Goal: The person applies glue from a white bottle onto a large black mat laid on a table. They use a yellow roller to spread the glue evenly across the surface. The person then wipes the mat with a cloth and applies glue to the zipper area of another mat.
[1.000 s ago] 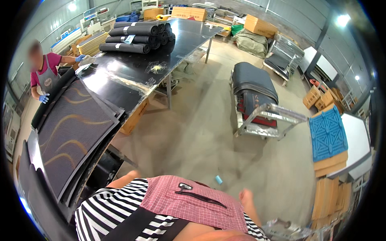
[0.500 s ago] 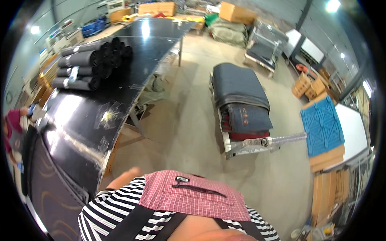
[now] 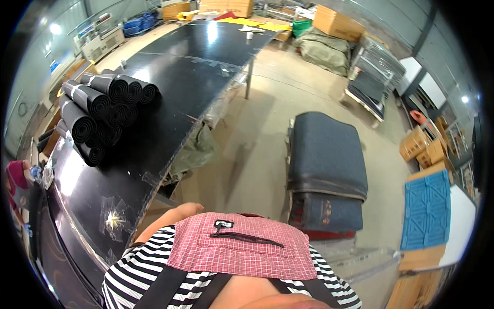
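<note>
My left hand (image 3: 190,208) shows just above the pink checked apron (image 3: 247,247), beside the edge of the long black table (image 3: 170,110). Its lower part is hidden behind the apron, so I cannot make out whether its fingers are closed or hold anything. My right hand is out of view. On the table's left side lies a stack of several black rolled mats (image 3: 105,98), their coiled ends turned toward me. To the right, a low trolley carries a pile of dark grey mats (image 3: 327,154) with some red at the bottom.
At the far left edge, another person (image 3: 20,177) in maroon sleeves and blue gloves stands at the table. A blue plastic pallet (image 3: 426,208) leans on the right near cardboard boxes (image 3: 416,144). Further back are a wrapped trolley (image 3: 368,90) and a green-covered heap (image 3: 324,50).
I have moved forward along the table; the rolled mats and the mat pile appear nearer and lower. More of my left hand and forearm shows beside the apron.
</note>
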Action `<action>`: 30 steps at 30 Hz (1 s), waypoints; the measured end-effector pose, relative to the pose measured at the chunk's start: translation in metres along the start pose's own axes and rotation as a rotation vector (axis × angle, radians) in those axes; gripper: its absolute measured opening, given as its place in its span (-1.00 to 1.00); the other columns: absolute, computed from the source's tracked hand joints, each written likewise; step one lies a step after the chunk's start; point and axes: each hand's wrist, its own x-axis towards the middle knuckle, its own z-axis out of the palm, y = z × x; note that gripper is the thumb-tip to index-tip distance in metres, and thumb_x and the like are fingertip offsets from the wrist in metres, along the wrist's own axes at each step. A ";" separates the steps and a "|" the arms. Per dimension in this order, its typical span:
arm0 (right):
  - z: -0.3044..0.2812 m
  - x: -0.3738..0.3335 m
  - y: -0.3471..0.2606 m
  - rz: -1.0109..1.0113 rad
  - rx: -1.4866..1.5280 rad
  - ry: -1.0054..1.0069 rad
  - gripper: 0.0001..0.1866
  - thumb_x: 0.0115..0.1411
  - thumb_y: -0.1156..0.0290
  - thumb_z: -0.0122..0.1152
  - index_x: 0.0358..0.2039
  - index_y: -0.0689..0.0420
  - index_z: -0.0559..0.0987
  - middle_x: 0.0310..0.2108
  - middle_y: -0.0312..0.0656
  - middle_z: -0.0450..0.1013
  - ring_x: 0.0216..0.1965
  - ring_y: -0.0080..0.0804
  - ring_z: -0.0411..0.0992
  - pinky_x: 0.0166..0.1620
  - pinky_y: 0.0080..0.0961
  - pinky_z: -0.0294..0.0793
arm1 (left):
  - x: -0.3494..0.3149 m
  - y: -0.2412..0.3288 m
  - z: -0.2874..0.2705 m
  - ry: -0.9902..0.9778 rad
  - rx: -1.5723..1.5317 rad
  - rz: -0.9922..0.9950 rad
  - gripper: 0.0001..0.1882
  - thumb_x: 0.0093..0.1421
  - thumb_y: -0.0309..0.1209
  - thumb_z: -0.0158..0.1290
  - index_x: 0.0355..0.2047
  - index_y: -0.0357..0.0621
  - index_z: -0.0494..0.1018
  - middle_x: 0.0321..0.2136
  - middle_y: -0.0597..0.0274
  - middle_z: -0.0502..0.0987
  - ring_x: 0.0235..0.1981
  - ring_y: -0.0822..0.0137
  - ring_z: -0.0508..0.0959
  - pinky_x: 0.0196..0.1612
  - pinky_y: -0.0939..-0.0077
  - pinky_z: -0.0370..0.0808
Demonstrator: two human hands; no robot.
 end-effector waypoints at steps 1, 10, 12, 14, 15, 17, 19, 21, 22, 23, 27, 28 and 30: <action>-0.041 0.047 -0.041 -0.098 -0.059 0.055 -0.60 0.16 0.13 0.26 -0.20 0.24 0.57 -0.24 0.16 0.56 -0.22 0.14 0.52 -0.13 -0.08 0.51 | 0.005 -0.026 -0.005 0.091 -0.013 -0.002 -0.39 0.25 -0.24 0.16 0.27 -0.16 0.36 0.23 -0.09 0.43 0.26 0.00 0.40 0.29 0.22 0.34; -0.327 0.328 -0.378 -0.640 0.260 0.400 -0.55 0.25 0.28 0.30 0.09 0.22 0.53 -0.26 -0.17 0.58 -0.24 -0.39 0.54 -0.09 -0.43 0.53 | 0.132 0.109 -0.184 0.220 -0.020 0.090 -0.43 0.31 -0.15 0.07 0.26 -0.12 0.38 0.22 -0.03 0.43 0.27 0.02 0.39 0.28 0.23 0.34; -0.326 0.368 -0.409 -0.671 0.295 0.250 -0.57 0.25 0.34 0.27 0.11 0.21 0.51 -0.23 -0.21 0.58 -0.22 -0.46 0.52 -0.08 -0.42 0.54 | 0.199 0.145 -0.249 0.215 -0.010 0.238 -0.44 0.30 -0.16 0.10 0.26 -0.11 0.39 0.21 -0.04 0.44 0.25 0.01 0.41 0.28 0.21 0.35; -0.325 0.411 -0.403 -0.678 0.056 -0.005 -0.52 0.24 0.29 0.29 0.14 0.18 0.50 -0.13 -0.13 0.59 -0.13 -0.40 0.54 0.00 -0.40 0.53 | 0.272 0.184 -0.331 0.277 0.119 0.407 -0.44 0.28 -0.20 0.12 0.25 -0.10 0.40 0.19 -0.05 0.45 0.23 -0.01 0.42 0.27 0.19 0.37; -0.330 0.431 -0.388 -0.712 -0.177 -0.117 -0.39 0.19 0.21 0.28 0.21 0.22 0.44 -0.03 0.06 0.54 -0.08 -0.17 0.55 0.02 -0.30 0.53 | 0.303 0.203 -0.361 0.321 0.212 0.479 -0.45 0.26 -0.23 0.14 0.24 -0.09 0.40 0.18 -0.06 0.46 0.21 -0.02 0.44 0.26 0.18 0.37; -0.342 0.468 -0.337 -0.542 -0.345 -0.213 -0.43 0.19 0.22 0.28 0.17 0.23 0.47 -0.04 0.05 0.56 -0.07 -0.18 0.56 0.02 -0.31 0.53 | 0.349 0.256 -0.432 0.410 0.238 0.540 -0.46 0.25 -0.28 0.15 0.23 -0.09 0.40 0.13 -0.06 0.49 0.19 -0.03 0.45 0.25 0.16 0.39; -0.370 0.498 -0.286 -0.288 -0.254 -0.127 -0.46 0.20 0.22 0.28 0.12 0.25 0.51 -0.05 0.05 0.58 -0.07 -0.20 0.57 0.02 -0.32 0.53 | 0.377 0.308 -0.506 0.444 0.234 0.531 -0.49 0.26 -0.32 0.12 0.21 -0.14 0.41 0.19 -0.04 0.45 0.22 -0.02 0.42 0.29 0.16 0.34; -0.396 0.533 -0.250 -0.125 -0.067 0.014 -0.49 0.20 0.23 0.28 0.08 0.26 0.54 -0.07 0.04 0.59 -0.06 -0.21 0.58 0.02 -0.33 0.54 | 0.420 0.334 -0.568 0.473 0.208 0.551 -0.50 0.26 -0.33 0.12 0.20 -0.14 0.42 0.19 -0.06 0.45 0.23 -0.03 0.42 0.29 0.16 0.34; -0.408 0.554 -0.241 -0.080 0.022 0.081 -0.51 0.20 0.23 0.29 0.06 0.27 0.56 -0.08 0.04 0.60 -0.06 -0.22 0.58 0.02 -0.34 0.54 | 0.444 0.341 -0.590 0.486 0.186 0.559 -0.51 0.26 -0.33 0.12 0.19 -0.14 0.42 0.18 -0.07 0.45 0.23 -0.03 0.41 0.30 0.17 0.34; -0.425 0.577 -0.237 -0.065 0.102 0.151 -0.52 0.20 0.23 0.29 0.04 0.28 0.57 -0.08 0.03 0.61 -0.06 -0.22 0.59 0.02 -0.34 0.54 | 0.471 0.350 -0.614 0.508 0.161 0.585 -0.50 0.25 -0.33 0.13 0.19 -0.14 0.42 0.18 -0.07 0.45 0.23 -0.04 0.41 0.30 0.17 0.34; -0.518 0.710 -0.290 -0.206 0.269 0.132 -0.60 0.24 0.26 0.28 -0.02 0.28 0.61 -0.15 -0.02 0.64 -0.13 -0.32 0.60 -0.03 -0.38 0.56 | 0.583 0.351 -0.693 0.729 0.091 0.556 -0.50 0.22 -0.34 0.17 0.16 -0.15 0.44 0.27 -0.09 0.35 0.30 -0.11 0.32 0.34 0.11 0.27; -0.539 0.740 -0.330 -0.297 0.250 0.175 -0.61 0.24 0.26 0.28 -0.02 0.27 0.61 -0.16 -0.02 0.63 -0.14 -0.33 0.59 -0.03 -0.39 0.56 | 0.606 0.351 -0.704 0.828 0.103 0.471 -0.51 0.21 -0.34 0.17 0.15 -0.15 0.44 0.29 -0.09 0.32 0.32 -0.12 0.29 0.36 0.09 0.24; -0.594 0.816 -0.423 -0.516 0.285 0.222 -0.65 0.25 0.33 0.26 -0.01 0.25 0.60 -0.18 -0.06 0.62 -0.16 -0.36 0.57 -0.03 -0.42 0.54 | 0.651 0.343 -0.726 1.005 0.145 0.323 -0.45 0.22 -0.27 0.17 0.20 -0.11 0.39 0.36 -0.12 0.21 0.38 -0.15 0.19 0.40 0.00 0.14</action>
